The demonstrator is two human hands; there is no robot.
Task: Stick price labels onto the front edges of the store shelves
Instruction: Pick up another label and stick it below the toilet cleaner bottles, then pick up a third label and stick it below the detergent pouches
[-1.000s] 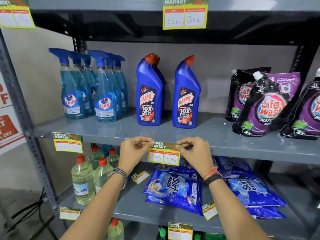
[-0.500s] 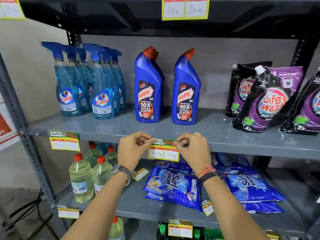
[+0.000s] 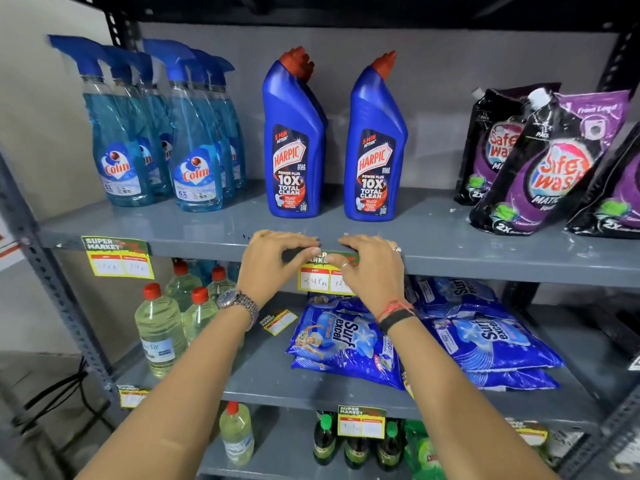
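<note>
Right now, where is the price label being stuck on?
Centre of the head view: the price label sits on the shelf edge below the Harpic bottles, under both hands.

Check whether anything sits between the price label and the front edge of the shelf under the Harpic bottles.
Nothing visible does. The price label already lies against the shelf edge, below the Harpic bottles. The left hand and right hand press its top strip on; the right hand hides the label's right part.
</note>
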